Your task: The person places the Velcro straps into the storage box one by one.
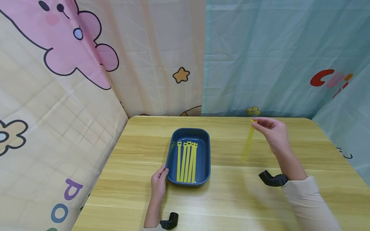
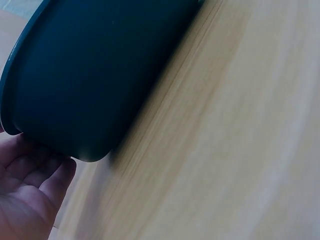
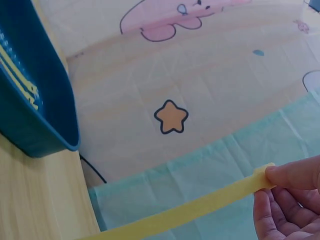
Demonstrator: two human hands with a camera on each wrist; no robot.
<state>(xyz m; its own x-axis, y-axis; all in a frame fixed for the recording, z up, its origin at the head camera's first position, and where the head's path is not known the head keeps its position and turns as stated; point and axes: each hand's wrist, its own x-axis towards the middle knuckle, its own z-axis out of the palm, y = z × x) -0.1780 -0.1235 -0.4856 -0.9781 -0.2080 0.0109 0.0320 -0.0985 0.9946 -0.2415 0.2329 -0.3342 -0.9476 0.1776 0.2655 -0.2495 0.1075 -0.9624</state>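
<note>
My right hand (image 1: pixel 273 131) pinches the head of a yellow hook-and-loop cable tie (image 1: pixel 248 141) between thumb and fingertips. It hangs down over the right part of the table, and in the right wrist view the cable tie (image 3: pixel 200 206) stretches away to the lower left. My left hand (image 1: pixel 159 184) holds the left front side of a dark blue tray (image 1: pixel 203 160). In the left wrist view its fingers (image 2: pixel 57 182) touch the tray's outer wall (image 2: pixel 95 85). Several more yellow cable ties (image 1: pixel 184 163) lie lengthwise inside the tray, heads toward the far end.
The wooden table (image 1: pixel 231 199) carries the tray left of its middle. Printed curtains (image 1: pixel 156 57) hang behind the table's back edge and along its left side (image 1: pixel 86 128). Each wrist wears a black camera mount (image 1: pixel 273 179).
</note>
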